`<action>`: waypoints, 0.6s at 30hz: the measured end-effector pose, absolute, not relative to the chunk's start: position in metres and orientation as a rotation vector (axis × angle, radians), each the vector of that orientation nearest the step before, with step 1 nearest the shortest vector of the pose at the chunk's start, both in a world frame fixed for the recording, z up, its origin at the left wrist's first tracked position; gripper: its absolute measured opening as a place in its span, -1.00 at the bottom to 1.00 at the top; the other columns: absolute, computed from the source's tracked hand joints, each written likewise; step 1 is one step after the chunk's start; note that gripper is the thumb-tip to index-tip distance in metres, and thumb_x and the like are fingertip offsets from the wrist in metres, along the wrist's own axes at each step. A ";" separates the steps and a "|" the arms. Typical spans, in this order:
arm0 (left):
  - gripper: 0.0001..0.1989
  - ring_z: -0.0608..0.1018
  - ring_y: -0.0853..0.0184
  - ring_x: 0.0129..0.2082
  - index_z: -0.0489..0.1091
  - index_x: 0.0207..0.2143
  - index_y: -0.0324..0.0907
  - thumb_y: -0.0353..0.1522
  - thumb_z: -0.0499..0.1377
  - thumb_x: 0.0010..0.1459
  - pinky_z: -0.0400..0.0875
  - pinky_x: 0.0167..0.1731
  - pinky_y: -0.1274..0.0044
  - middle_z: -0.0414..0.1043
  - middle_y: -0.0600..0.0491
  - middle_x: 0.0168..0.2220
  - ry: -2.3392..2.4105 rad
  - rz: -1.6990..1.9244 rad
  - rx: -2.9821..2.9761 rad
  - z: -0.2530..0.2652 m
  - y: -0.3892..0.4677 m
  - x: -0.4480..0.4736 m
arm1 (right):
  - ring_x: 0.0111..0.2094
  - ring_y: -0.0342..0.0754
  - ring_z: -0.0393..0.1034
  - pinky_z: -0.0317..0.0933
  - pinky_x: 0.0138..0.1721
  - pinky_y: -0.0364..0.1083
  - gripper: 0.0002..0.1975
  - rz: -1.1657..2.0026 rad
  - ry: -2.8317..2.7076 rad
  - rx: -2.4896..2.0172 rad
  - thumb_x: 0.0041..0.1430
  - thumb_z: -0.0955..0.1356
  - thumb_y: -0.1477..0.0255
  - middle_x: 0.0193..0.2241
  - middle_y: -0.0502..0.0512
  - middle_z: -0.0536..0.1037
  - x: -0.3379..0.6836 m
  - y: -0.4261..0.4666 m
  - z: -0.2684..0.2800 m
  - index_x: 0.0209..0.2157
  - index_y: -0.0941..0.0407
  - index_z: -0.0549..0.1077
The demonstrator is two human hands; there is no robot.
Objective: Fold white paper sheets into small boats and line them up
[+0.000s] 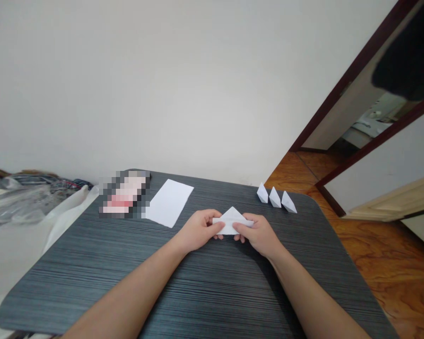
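A partly folded sheet of white paper (232, 216) is held between my two hands, its pointed peak facing away from me and a straight band across its lower part. My left hand (199, 230) pinches the left end, thumb on top and fingers behind. On the other end my right hand (263, 234) has the same pinch, thumb pressed on the band. Three small folded white paper boats (274, 197) stand in a row at the table's far right. To the left of my hands lies a flat white sheet of paper (171, 202).
The dark wood-grained table (205, 292) stands against a pale wall (162, 84). A blurred-out, pixelated item (125, 193) lies at its far left. Clothes and clear plastic (38, 202) are heaped beyond the left edge. On the right are a wooden floor (381, 254) and a doorway.
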State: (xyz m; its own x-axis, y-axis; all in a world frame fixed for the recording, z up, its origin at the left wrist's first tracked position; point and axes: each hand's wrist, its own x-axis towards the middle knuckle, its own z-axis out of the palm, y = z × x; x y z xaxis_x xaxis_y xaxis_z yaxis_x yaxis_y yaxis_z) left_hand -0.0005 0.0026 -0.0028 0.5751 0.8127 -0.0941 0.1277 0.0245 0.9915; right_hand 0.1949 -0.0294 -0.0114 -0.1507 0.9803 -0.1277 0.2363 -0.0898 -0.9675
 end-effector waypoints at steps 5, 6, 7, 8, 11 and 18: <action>-0.79 0.48 0.37 -0.49 0.42 -0.35 -0.28 -0.29 0.13 0.05 0.30 -0.50 0.60 0.45 0.04 -0.47 0.890 0.586 1.565 0.002 0.001 -0.001 | -0.63 -0.17 0.31 0.16 -0.59 -0.21 -0.83 1.332 -1.480 -1.372 0.06 0.34 0.36 -0.62 0.03 0.48 0.190 -0.031 -0.013 -0.42 0.20 0.45; -0.79 0.48 0.37 -0.49 0.42 -0.36 -0.28 -0.29 0.12 0.06 0.30 -0.50 0.59 0.45 0.04 -0.48 0.900 0.578 1.566 0.003 0.000 -0.001 | -0.64 -0.18 0.31 0.16 -0.60 -0.21 -0.84 1.338 -1.488 -1.375 0.06 0.33 0.36 -0.62 0.02 0.48 0.190 -0.031 -0.014 -0.42 0.19 0.44; -0.79 0.49 0.36 -0.50 0.42 -0.37 -0.28 -0.29 0.11 0.06 0.31 -0.50 0.59 0.46 0.04 -0.48 0.911 0.571 1.560 0.004 0.000 -0.002 | -0.65 -0.18 0.30 0.15 -0.61 -0.22 -0.84 1.336 -1.495 -1.382 0.06 0.33 0.36 -0.63 0.01 0.48 0.190 -0.031 -0.014 -0.42 0.19 0.44; -0.79 0.49 0.36 -0.50 0.42 -0.37 -0.28 -0.29 0.11 0.06 0.31 -0.50 0.59 0.46 0.04 -0.49 0.922 0.568 1.550 0.005 0.000 -0.002 | -0.66 -0.19 0.29 0.14 -0.62 -0.22 -0.84 1.327 -1.503 -1.389 0.06 0.33 0.35 -0.63 0.00 0.47 0.190 -0.030 -0.015 -0.43 0.18 0.43; -0.79 0.49 0.36 -0.50 0.41 -0.40 -0.29 -0.29 0.12 0.05 0.29 -0.51 0.60 0.45 0.04 -0.53 0.941 0.579 1.533 0.006 0.000 -0.003 | -0.69 -0.20 0.25 0.10 -0.65 -0.22 -0.82 1.285 -1.520 -1.408 0.07 0.33 0.33 -0.65 -0.02 0.46 0.192 -0.030 -0.015 -0.46 0.16 0.41; -0.81 0.48 0.37 -0.51 0.38 -0.42 -0.28 -0.29 0.13 0.04 0.29 -0.52 0.60 0.45 0.05 -0.54 0.933 0.589 1.499 0.004 0.002 -0.006 | -0.69 -0.20 0.24 0.09 -0.65 -0.22 -0.79 1.294 -1.553 -1.400 0.10 0.31 0.30 -0.65 -0.01 0.47 0.196 -0.028 -0.017 -0.48 0.15 0.38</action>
